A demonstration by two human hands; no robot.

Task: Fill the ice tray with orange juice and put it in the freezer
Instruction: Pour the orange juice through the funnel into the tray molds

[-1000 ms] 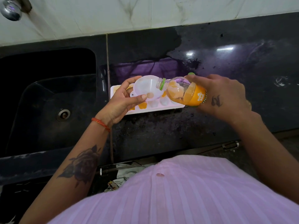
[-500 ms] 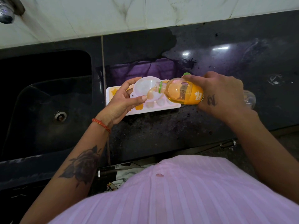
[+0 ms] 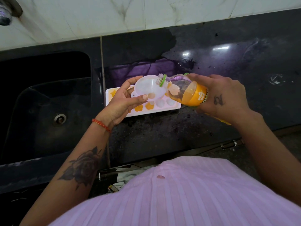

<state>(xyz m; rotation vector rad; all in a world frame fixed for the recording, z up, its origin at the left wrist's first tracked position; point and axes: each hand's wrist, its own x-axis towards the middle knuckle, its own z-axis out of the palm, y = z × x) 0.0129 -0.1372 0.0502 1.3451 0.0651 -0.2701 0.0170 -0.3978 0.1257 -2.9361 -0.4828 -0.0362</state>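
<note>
- On the dark counter [image 3: 228, 79] just right of the sink [image 3: 48, 103], the white ice tray [image 3: 172, 106] lies flat; some of its cells hold orange juice, and two at the near right look pale.
- Your right hand [image 3: 223, 97] wraps around the juice bottle [image 3: 184, 92], tipped with its open neck over the funnel [image 3: 148, 88]. The orange label carries white lettering too blurred to read.
- Your left hand [image 3: 120, 103] pinches the white funnel between thumb and fingers, above the tray.
- A tap [image 3: 6, 12] shows at the top left, and a drawer handle [image 3: 228, 145] sits below the counter edge.
</note>
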